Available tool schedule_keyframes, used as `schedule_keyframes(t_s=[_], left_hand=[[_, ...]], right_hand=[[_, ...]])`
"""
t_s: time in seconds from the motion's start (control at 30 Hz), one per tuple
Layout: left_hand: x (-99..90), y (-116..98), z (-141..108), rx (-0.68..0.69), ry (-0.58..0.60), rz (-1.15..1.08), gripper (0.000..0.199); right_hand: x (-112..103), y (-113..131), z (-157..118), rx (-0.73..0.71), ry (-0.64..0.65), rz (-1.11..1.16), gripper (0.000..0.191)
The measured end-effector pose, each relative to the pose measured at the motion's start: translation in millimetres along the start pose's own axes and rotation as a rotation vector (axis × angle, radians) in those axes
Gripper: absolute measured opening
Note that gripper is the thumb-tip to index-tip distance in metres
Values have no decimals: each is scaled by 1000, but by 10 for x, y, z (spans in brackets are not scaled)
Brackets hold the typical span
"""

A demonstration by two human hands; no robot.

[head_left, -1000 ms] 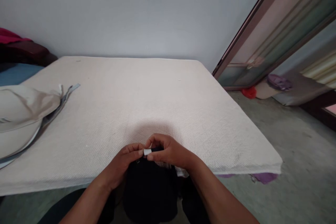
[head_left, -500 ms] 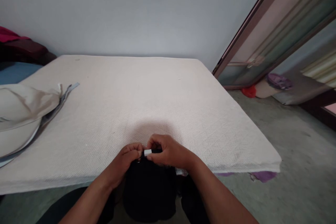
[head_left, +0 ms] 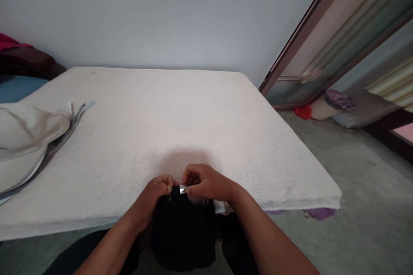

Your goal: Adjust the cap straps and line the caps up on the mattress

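Note:
A black cap (head_left: 182, 234) hangs below my hands at the near edge of the covered surface. Its black strap (head_left: 175, 190) runs between my fingers and carries a small shiny metal buckle (head_left: 182, 189). My left hand (head_left: 156, 191) pinches the strap to the left of the buckle. Thumb and fingers of my right hand (head_left: 204, 182) close on the buckle's right side and hide part of it. A small metal ring or eyelet (head_left: 168, 197) shows just under my left fingertips.
Beige caps (head_left: 27, 137) lie stacked at the left on the white textured cover (head_left: 193, 111). A wall (head_left: 155, 17) stands behind, and a glass-panelled door (head_left: 300, 47) at the right. On the floor sits a bin with a purple liner (head_left: 340, 99).
The buckle has shifted slightly right along the strap with my right hand, and more black strap shows between it and my left hand. My left hand stays almost in place.

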State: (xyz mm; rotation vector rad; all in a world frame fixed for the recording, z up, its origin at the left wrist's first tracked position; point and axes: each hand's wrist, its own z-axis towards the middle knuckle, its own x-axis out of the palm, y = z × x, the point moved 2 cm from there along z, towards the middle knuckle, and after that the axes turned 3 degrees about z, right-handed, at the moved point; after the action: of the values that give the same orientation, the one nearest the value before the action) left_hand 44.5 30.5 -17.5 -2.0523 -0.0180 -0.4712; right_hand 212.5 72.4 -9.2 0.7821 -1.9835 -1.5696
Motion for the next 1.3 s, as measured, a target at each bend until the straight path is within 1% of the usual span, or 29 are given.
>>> schedule_keyframes(t_s=[0.1,0.2,0.3,0.37,0.43,0.53,0.7,0.9,1.0,1.07,1.17,1.3], left_hand=[[-1,-3,-11,-16,21,-1,18],[-6,15,-24,-73,9,17,23],[-15,40,-29,-100,-15,40,22],[-25,53,-24,-96,-29,65,23],[-35,60,-16,-81,-40,98,24],[-49,60,-9,-64,-59,152,25],[-65,52,-21,-82,-54,170,24],[-70,56,-5,-53,-76,164,27],[-56,74,11,-102,-73,211,26],[-35,87,12,-170,-21,196,26],[-6,80,-4,-204,23,138,24],[27,58,-16,-197,5,52,24]], right_hand=[[-17,-38,13,-2,7,26,14],[-16,-44,12,-5,22,26,15],[6,-15,-2,-33,-4,-56,20],[27,11,-9,-58,-35,-137,22],[47,28,-9,-74,-46,-182,18],[57,34,-2,-84,-39,-164,14],[34,34,-13,-37,-23,-127,16],[47,55,-29,-31,-47,-255,16],[69,45,-20,-39,-49,-331,16],[79,34,-13,-57,-49,-371,16],[86,2,0,-49,-37,-340,19],[74,-43,21,-35,-6,-165,23]])
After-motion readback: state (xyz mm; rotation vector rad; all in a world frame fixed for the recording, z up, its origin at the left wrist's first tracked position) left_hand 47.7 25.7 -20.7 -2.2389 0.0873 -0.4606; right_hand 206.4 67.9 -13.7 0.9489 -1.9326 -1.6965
